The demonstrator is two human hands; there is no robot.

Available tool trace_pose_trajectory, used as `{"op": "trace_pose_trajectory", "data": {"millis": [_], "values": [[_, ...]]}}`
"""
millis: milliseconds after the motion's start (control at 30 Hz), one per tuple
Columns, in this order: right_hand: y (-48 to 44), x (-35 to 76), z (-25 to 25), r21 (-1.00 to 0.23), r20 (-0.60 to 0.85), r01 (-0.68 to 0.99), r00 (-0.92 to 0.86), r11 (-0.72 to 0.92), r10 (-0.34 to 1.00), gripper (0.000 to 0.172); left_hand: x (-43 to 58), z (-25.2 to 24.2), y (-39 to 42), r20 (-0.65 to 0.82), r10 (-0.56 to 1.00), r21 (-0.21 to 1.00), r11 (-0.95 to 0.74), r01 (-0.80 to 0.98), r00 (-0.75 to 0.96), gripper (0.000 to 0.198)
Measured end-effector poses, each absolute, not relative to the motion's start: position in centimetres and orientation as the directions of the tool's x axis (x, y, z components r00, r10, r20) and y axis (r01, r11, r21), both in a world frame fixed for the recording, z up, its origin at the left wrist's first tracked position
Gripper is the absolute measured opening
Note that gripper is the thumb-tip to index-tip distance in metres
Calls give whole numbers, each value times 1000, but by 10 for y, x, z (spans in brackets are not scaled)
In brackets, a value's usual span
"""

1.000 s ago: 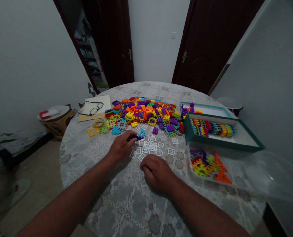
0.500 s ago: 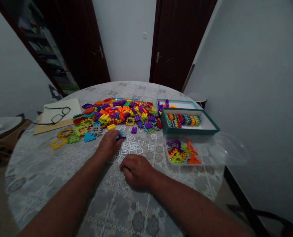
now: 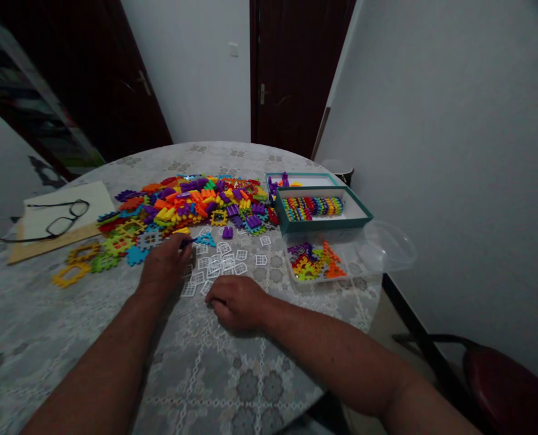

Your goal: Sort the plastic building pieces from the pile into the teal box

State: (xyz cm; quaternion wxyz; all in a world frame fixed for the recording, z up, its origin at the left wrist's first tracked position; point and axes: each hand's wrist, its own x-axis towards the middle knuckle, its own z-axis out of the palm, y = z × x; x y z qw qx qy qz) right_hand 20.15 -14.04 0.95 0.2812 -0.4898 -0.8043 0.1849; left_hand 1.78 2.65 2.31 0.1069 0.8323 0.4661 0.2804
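My left hand (image 3: pixel 165 264) pinches a small dark purple plastic piece (image 3: pixel 187 243) at the near edge of the toy heap. Just right of its fingertips a blue triangular piece (image 3: pixel 206 240) lies on the cloth. Loosely curled, my right hand (image 3: pixel 238 302) rests on the table; its fingertips face down, and whatever they may hold is hidden. Beyond it several white lattice window pieces (image 3: pixel 227 261) lie scattered and overlapping. A purple block (image 3: pixel 227 233) sits behind them.
A large heap of colourful interlocking pieces (image 3: pixel 191 202) spreads across the table (image 3: pixel 196 362). To the right are a green-rimmed box (image 3: pixel 327 225) of stacked coloured pieces and a clear plastic tray (image 3: pixel 359 273) of gear-edged ones. Glasses (image 3: pixel 64 217) lie on paper at left.
The whole view has swung to the right. My left hand has drawn a little left, uncovering the blue triangular piece. My right hand stays curled beside the white windows.
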Motion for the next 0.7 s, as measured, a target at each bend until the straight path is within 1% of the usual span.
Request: {"op": "trace_pose_trajectory", "data": {"millis": [100, 233, 333, 467, 533, 700], "values": [[-143, 201, 11, -595, 297, 659, -351, 459, 888, 17, 23, 30, 21, 380, 844, 476, -529, 702, 378, 26], [-145, 202, 10, -615, 323, 631, -347, 474, 880, 18, 34, 32, 21, 376, 813, 497, -581, 644, 444, 28], [-145, 202, 7, -621, 344, 612, -350, 490, 872, 19, 41, 24, 26, 373, 776, 442, -630, 639, 508, 32], [-146, 202, 3, -617, 368, 603, -346, 505, 863, 19, 52, 14, 28, 347, 745, 341, -666, 664, 569, 47], [-145, 202, 2, -618, 371, 603, -343, 505, 863, 20, 57, 11, 27, 325, 753, 307, -656, 689, 572, 51], [-145, 202, 4, -618, 356, 611, -344, 495, 869, 20, 58, 10, 28, 311, 767, 259, -636, 727, 561, 37]]}}
